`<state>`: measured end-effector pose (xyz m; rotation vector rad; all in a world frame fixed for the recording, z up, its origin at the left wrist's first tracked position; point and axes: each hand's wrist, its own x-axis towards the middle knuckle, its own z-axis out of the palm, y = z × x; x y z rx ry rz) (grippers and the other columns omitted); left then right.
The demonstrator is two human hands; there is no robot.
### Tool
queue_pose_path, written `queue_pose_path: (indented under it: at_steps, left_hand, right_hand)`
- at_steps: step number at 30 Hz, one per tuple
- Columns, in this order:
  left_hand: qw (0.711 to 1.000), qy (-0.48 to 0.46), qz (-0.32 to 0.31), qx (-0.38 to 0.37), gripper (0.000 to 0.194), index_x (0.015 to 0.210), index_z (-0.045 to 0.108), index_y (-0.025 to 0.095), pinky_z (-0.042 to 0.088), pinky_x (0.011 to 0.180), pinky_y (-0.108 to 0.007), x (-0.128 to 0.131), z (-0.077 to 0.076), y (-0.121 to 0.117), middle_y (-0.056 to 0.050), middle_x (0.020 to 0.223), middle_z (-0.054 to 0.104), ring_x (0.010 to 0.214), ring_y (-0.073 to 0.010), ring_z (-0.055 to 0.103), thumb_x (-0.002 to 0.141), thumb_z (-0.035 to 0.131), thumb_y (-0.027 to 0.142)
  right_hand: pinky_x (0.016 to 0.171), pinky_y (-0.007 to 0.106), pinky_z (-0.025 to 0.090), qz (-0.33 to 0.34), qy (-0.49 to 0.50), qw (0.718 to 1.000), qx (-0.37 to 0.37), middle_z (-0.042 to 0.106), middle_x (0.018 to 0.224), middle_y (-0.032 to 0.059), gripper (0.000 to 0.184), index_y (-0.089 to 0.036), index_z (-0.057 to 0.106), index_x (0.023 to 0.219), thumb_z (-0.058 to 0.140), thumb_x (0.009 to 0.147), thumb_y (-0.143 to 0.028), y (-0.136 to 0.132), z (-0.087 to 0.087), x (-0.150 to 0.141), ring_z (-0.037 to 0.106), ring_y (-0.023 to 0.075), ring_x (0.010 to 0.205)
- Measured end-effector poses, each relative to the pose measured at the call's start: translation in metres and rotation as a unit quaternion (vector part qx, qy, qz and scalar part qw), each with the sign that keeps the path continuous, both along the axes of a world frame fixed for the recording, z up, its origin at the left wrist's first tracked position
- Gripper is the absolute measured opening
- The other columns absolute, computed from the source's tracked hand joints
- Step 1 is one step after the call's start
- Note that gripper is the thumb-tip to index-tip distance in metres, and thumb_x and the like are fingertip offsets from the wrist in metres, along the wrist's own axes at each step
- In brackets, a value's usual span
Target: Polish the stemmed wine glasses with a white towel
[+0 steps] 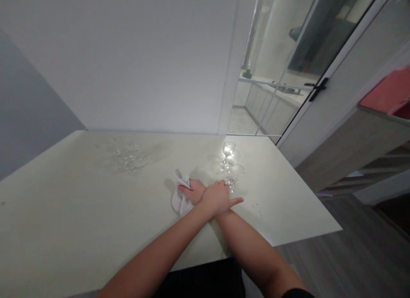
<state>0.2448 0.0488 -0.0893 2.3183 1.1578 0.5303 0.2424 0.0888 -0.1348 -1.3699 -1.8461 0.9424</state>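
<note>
My forearms cross, the left over the right. My right hand (194, 191) grips a crumpled white cloth (178, 200) on the left side of the crossing. Over to the right, my left hand (219, 197) has its thumb stretched out, and its fingertips are right by the base of a clear stemmed glass (237, 169). Whether they touch it I cannot tell. Behind that stands another stemmed glass (228, 148), close to more clear glass that overlaps it. Farther left on the pale table (96, 221) is a cluster of several clear glasses (131, 157), faint and blurred.
A white wall panel (153, 67) rises along the table's far edge. At the right is a glazed door with a black handle (317, 89), a kitchen counter showing through it. Shelving with a red item (389, 92) stands farther right.
</note>
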Motion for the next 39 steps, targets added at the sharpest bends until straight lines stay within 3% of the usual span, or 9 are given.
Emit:
queue_pose_path:
  at_steps: [12, 18, 39]
  left_hand:
    - [0.987, 0.11, -0.082, 0.078, 0.067, 0.103, 0.067, 0.017, 0.043, 0.088, -0.045, 0.004, 0.002, 0.001, -0.016, 0.109, 0.061, 0.104, -0.0338, 0.054, 0.081, 0.04, 0.074]
    - [0.98, 0.136, -0.111, 0.09, 0.072, 0.12, 0.06, 0.019, 0.042, 0.093, -0.046, 0.007, 0.0, 0.005, -0.015, 0.122, 0.057, 0.114, -0.0333, 0.049, 0.083, 0.033, 0.075]
    - [0.982, 0.152, -0.087, 0.069, 0.081, 0.128, 0.055, 0.019, 0.041, 0.097, -0.046, 0.012, -0.003, 0.006, -0.016, 0.14, 0.047, 0.124, -0.0349, 0.046, 0.08, 0.031, 0.08]
  right_hand:
    - [0.06, 0.025, 0.037, -0.026, -0.016, 0.999, -0.028, 0.067, 0.078, 0.0031, 0.035, -0.019, 0.069, 0.091, 0.058, 0.084, -0.051, 0.001, -0.001, 0.004, 0.056, 0.0155, 0.068]
    - [0.061, 0.022, 0.038, -0.001, 0.03, 0.999, -0.039, 0.063, 0.076, 0.0003, 0.033, -0.016, 0.068, 0.088, 0.056, 0.087, -0.047, 0.001, 0.0, 0.007, 0.053, 0.0125, 0.066]
    - [0.057, 0.022, 0.034, 0.002, 0.047, 0.998, -0.032, 0.058, 0.071, -0.0001, 0.037, -0.015, 0.066, 0.084, 0.055, 0.085, -0.05, 0.002, -0.003, 0.008, 0.049, 0.0116, 0.063]
